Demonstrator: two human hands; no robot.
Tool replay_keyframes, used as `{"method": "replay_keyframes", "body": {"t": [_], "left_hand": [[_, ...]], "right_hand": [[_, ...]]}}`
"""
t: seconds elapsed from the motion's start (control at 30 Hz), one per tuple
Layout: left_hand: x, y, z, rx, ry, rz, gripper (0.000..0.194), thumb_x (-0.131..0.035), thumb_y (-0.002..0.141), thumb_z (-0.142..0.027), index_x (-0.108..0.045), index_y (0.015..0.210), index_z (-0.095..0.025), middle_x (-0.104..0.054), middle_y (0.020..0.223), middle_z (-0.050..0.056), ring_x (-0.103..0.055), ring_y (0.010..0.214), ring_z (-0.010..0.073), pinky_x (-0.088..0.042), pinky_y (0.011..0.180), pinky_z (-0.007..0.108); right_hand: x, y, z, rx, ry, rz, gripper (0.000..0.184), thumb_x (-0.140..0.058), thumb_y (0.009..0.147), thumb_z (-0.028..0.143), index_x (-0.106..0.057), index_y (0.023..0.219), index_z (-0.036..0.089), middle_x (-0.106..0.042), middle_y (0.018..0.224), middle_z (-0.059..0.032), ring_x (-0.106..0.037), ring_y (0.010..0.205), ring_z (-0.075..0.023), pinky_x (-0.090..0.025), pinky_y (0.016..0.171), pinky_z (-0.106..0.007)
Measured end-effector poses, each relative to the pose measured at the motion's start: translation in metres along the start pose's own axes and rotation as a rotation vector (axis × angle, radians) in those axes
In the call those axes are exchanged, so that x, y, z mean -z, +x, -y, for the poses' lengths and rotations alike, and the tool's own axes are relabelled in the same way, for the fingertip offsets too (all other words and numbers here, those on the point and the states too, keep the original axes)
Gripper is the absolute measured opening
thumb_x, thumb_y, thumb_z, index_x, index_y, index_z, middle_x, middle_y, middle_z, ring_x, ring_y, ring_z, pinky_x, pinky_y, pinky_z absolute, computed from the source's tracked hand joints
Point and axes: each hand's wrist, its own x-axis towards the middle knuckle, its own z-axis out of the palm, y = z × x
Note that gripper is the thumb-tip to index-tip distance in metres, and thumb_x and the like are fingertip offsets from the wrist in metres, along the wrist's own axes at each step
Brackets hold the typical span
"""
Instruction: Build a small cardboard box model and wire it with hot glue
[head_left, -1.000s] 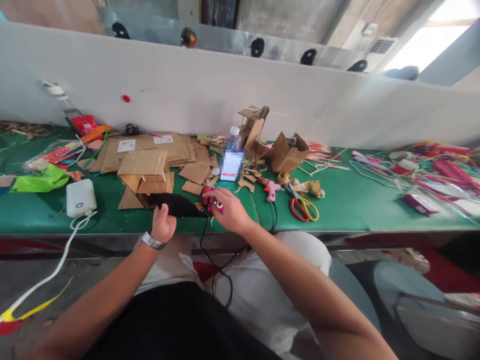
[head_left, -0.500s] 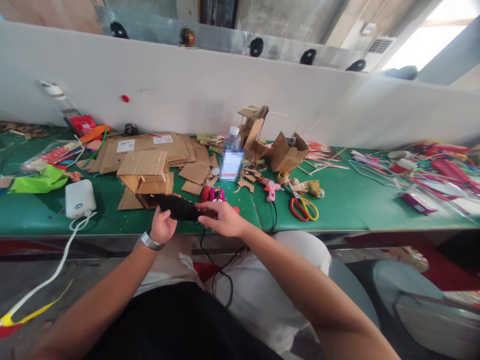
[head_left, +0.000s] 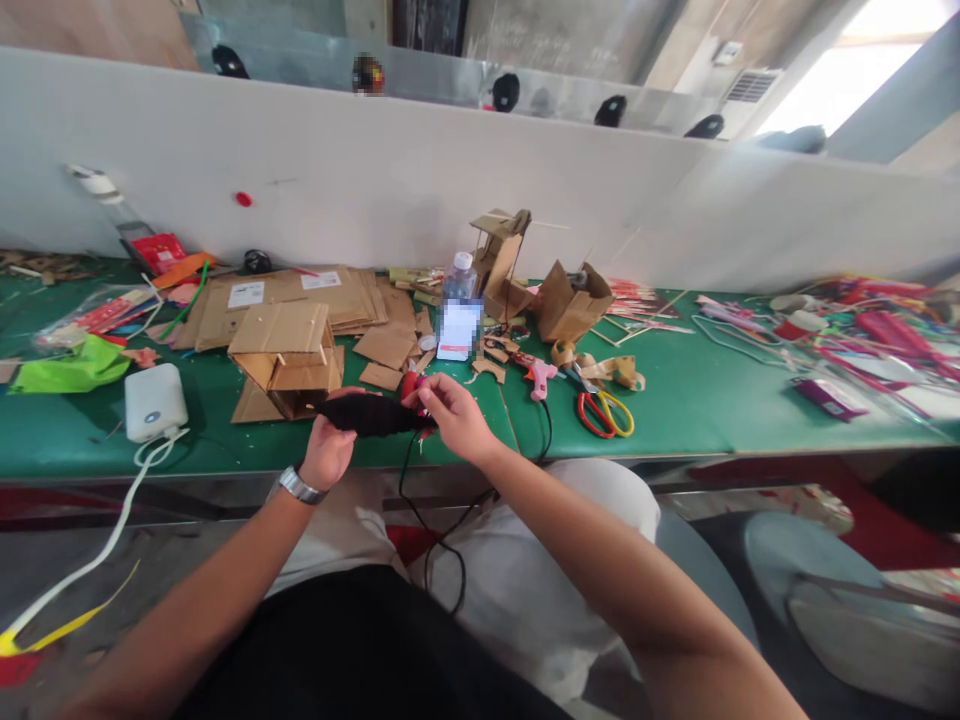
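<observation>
My left hand (head_left: pixel 328 449), with a metal watch on its wrist, is wrapped round a long black object (head_left: pixel 369 415) held just above the front edge of the green table (head_left: pixel 675 410). My right hand (head_left: pixel 452 415) pinches at the black object's right end, fingers closed, beside a small pink and red item (head_left: pixel 413 382) on the table. A black cable (head_left: pixel 420 520) hangs from there down to my lap. A cardboard box model (head_left: pixel 289 355) stands right behind my left hand.
A white power pack (head_left: pixel 154 400) with a white cable lies at the left. A water bottle (head_left: pixel 457 315), cardboard pieces, a pink glue gun (head_left: pixel 536 372) and red-and-yellow scissors (head_left: pixel 604 412) lie behind my hands. Colourful sticks and packets cover the right end. A white partition backs the table.
My right hand left the pink item on the table, came over the black object, then closed at its right end. The left hand kept holding the black object, raising it slightly.
</observation>
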Motion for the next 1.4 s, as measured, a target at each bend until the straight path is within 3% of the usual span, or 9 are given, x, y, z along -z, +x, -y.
{"method": "replay_keyframes", "body": {"t": [0.23,0.37,0.57,0.73,0.87,0.97,1.07,1.23,1.4], "left_hand": [[0.010,0.000,0.007,-0.087,0.167,0.019,0.054,-0.090,0.077,-0.045,-0.068,0.121,-0.022,-0.070,0.126,0.011,-0.071,0.112,0.0244,-0.063,0.094,0.037],[0.015,-0.001,0.007,-0.003,0.219,0.053,0.067,-0.094,0.073,-0.047,-0.066,0.129,-0.023,-0.071,0.119,0.011,-0.073,0.095,0.0223,-0.064,0.077,0.033],[0.015,0.002,0.006,-0.016,0.168,0.104,0.080,-0.092,0.068,-0.068,-0.067,0.129,-0.021,-0.076,0.103,0.009,-0.073,0.090,0.0198,-0.059,0.082,0.028],[0.009,0.001,-0.002,-0.006,0.404,0.333,0.076,-0.086,0.077,-0.067,-0.069,0.133,-0.019,-0.078,0.114,0.016,-0.074,0.096,0.0242,-0.058,0.082,0.031],[0.004,-0.003,-0.007,0.017,0.667,0.558,0.087,-0.096,0.066,-0.059,-0.069,0.139,-0.022,-0.074,0.133,0.018,-0.074,0.115,0.0358,-0.058,0.097,0.044],[0.004,-0.004,-0.007,0.004,0.758,0.541,0.082,-0.098,0.063,-0.046,-0.071,0.136,-0.023,-0.077,0.130,0.016,-0.075,0.113,0.0385,-0.058,0.100,0.051],[0.010,-0.006,-0.002,0.048,0.618,0.396,0.068,-0.094,0.066,-0.043,-0.074,0.128,-0.022,-0.079,0.122,0.014,-0.076,0.108,0.0369,-0.061,0.096,0.050],[0.023,-0.007,0.004,0.342,0.106,0.248,0.069,-0.084,0.078,-0.049,-0.061,0.138,-0.024,-0.080,0.092,0.009,-0.075,0.067,0.0243,-0.061,0.059,0.035],[0.018,-0.006,-0.002,0.362,-0.015,0.255,0.060,-0.080,0.080,-0.046,-0.065,0.130,-0.017,-0.080,0.088,0.012,-0.073,0.061,0.0220,-0.056,0.051,0.029]], "right_hand": [[0.002,0.006,0.000,0.028,0.204,-0.175,0.052,-0.073,0.085,0.073,-0.054,0.088,0.024,-0.062,0.082,0.0006,-0.058,0.076,-0.0155,-0.052,0.056,-0.023],[0.005,0.008,0.007,-0.018,0.328,-0.247,0.049,-0.079,0.081,0.065,-0.052,0.083,0.024,-0.055,0.075,0.0026,-0.052,0.068,-0.0134,-0.050,0.055,-0.023],[0.012,0.008,0.017,-0.113,0.332,-0.288,0.045,-0.080,0.077,0.059,-0.051,0.079,0.024,-0.050,0.070,0.0036,-0.043,0.055,-0.0111,-0.035,0.039,-0.021],[0.004,0.005,0.007,-0.165,0.300,-0.159,0.038,-0.080,0.075,0.052,-0.055,0.075,0.023,-0.048,0.061,0.0052,-0.047,0.051,-0.0116,-0.031,0.032,-0.021],[-0.006,0.004,-0.001,-0.241,0.288,-0.129,0.037,-0.081,0.074,0.049,-0.057,0.077,0.022,-0.049,0.059,0.0071,-0.046,0.046,-0.0097,-0.034,0.033,-0.022],[-0.009,0.006,0.002,-0.298,0.294,-0.122,0.038,-0.084,0.073,0.048,-0.058,0.079,0.021,-0.051,0.060,0.0074,-0.047,0.047,-0.0091,-0.037,0.034,-0.021],[-0.008,0.011,0.015,-0.353,0.321,-0.039,0.039,-0.084,0.076,0.050,-0.061,0.085,0.020,-0.053,0.065,0.0066,-0.051,0.050,-0.0096,-0.046,0.038,-0.022],[-0.002,0.023,0.038,-0.363,0.323,0.080,0.041,-0.087,0.075,0.045,-0.058,0.092,0.021,-0.048,0.062,0.0100,-0.055,0.050,-0.0096,-0.044,0.037,-0.019],[0.002,0.025,0.033,-0.260,0.314,-0.031,0.039,-0.083,0.077,0.045,-0.059,0.097,0.022,-0.048,0.060,0.0116,-0.053,0.046,-0.0080,-0.041,0.036,-0.018]]}}
